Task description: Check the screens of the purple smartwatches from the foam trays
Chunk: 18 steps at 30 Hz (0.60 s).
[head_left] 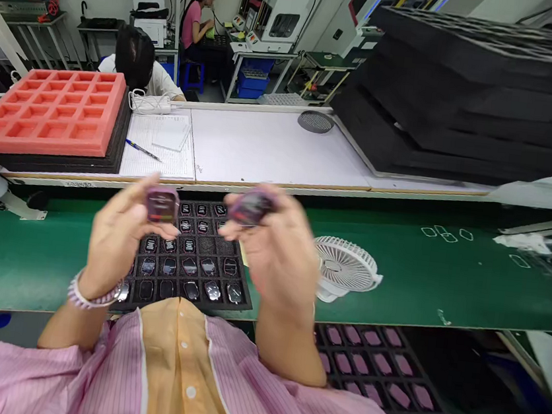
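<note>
I see two small purple-tinted pieces held up side by side, both blurred. The left piece is pinched between thumb and fingertips of the left hand, and the right piece is pinched the same way in the right hand. The two pieces are near each other but apart, with a clear gap between the hands. Just below and behind them lies a black tray of small pockets, most holding similar glossy pieces. It sits on the green belt, its near edge close to my side of the belt. A beaded bracelet circles the left wrist. Just right of the right hand a white fan lies on the belt, and beyond it the belt runs open to the right. Lower down on the near right, a second black tray holds rows of purple pieces. Across the belt's far edge is a white table, mostly open in the middle, with a pen on lined paper. A red foam tray sits at far left, and a tall stack of black foam sheets crowds the far right. Further off, one person bends over a bench and another sits at a machine.
</note>
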Available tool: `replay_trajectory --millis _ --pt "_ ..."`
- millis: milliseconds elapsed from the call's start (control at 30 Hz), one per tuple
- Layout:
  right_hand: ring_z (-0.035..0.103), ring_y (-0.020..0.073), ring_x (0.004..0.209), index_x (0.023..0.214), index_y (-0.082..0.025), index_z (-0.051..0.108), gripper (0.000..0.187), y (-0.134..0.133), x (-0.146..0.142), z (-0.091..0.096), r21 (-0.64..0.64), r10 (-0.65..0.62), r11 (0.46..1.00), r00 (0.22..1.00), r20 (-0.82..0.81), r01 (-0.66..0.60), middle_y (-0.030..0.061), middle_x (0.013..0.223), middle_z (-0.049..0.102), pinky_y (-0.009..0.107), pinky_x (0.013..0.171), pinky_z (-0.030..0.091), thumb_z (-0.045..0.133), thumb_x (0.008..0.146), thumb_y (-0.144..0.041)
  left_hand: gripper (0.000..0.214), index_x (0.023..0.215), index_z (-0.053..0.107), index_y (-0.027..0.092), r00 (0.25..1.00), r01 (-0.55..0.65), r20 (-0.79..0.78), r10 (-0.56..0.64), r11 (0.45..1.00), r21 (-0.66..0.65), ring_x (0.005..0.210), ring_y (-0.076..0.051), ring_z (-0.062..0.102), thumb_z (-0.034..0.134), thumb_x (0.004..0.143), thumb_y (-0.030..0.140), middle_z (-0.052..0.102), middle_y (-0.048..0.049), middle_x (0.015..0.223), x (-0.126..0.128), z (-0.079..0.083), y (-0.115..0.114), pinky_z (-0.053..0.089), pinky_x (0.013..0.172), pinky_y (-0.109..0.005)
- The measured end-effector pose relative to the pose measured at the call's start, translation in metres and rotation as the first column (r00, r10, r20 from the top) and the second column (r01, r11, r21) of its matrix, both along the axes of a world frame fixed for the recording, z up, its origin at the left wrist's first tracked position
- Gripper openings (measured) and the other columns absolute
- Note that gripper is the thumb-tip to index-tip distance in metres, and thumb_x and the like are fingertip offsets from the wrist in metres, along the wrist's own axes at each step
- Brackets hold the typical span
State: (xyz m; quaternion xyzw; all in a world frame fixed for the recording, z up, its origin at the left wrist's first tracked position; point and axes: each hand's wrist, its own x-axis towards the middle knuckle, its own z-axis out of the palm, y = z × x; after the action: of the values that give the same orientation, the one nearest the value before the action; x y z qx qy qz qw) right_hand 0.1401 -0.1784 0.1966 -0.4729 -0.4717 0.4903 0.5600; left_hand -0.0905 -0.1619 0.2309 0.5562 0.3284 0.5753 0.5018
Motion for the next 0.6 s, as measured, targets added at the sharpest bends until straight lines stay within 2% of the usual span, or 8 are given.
replay_trajectory --millis 33,100,167,300,600 --pt "0.076 0.0288 0.096 0.135 -0.034 0.061 0.043 0.008 -0.009 -0.001 0.0 0.063 0.998 0.992 -0.109 -0.063 0.007 0.125 0.073 0.045 0.072 0.066 0.059 0.1 -0.06 0.041 0.138 0.064 0.024 0.999 0.024 0.04 -0.022 0.997 -0.069 0.074 -0.018 0.077 0.063 0.1 0.038 0.076 -0.0082 0.11 0.006 -0.008 0.002 0.069 0.067 -0.033" --pt "0.075 0.022 0.081 0.129 -0.028 0.06 0.045 0.019 -0.022 -0.012 -0.027 0.164 0.983 0.927 -0.338 -0.184 0.0069 0.117 0.075 0.041 0.073 0.065 0.074 0.089 -0.044 0.042 0.136 0.065 0.021 0.995 0.06 0.085 -0.044 0.978 -0.2 0.069 -0.015 0.076 0.067 0.094 0.029 0.077 -0.0083 0.114 0.018 -0.027 0.005 0.069 0.065 -0.029" --pt "0.071 0.0173 0.075 0.127 -0.025 0.06 0.05 0.021 -0.029 -0.028 -0.073 0.173 0.971 0.875 -0.452 -0.23 0.0045 0.109 0.075 0.035 0.072 0.062 0.08 0.081 -0.032 0.049 0.139 0.062 0.02 0.997 0.06 0.057 -0.046 0.964 -0.26 0.071 -0.013 0.076 0.068 0.09 0.022 0.076 -0.0099 0.121 0.025 -0.044 0.005 0.068 0.069 -0.027" --pt "0.066 0.0145 0.073 0.127 -0.026 0.06 0.056 0.014 -0.033 -0.05 -0.118 0.115 0.975 0.878 -0.465 -0.19 -0.0003 0.096 0.072 0.029 0.07 0.058 0.082 0.076 -0.025 0.055 0.141 0.06 0.019 0.998 0.063 0.002 -0.065 0.962 -0.267 0.073 -0.011 0.074 0.068 0.086 0.016 0.076 -0.0088 0.117 0.031 -0.06 0.002 0.067 0.072 -0.025" --pt "0.068 0.0168 0.077 0.132 -0.027 0.058 0.055 0.013 -0.036 -0.055 -0.09 0.15 0.975 0.898 -0.413 -0.204 0.0016 0.102 0.072 0.032 0.075 0.057 0.081 0.082 -0.031 0.049 0.132 0.062 0.022 0.999 0.031 -0.018 -0.036 0.972 -0.233 0.073 -0.011 0.07 0.08 0.086 0.026 0.075 -0.0061 0.106 0.033 -0.068 0.004 0.062 0.067 -0.021"
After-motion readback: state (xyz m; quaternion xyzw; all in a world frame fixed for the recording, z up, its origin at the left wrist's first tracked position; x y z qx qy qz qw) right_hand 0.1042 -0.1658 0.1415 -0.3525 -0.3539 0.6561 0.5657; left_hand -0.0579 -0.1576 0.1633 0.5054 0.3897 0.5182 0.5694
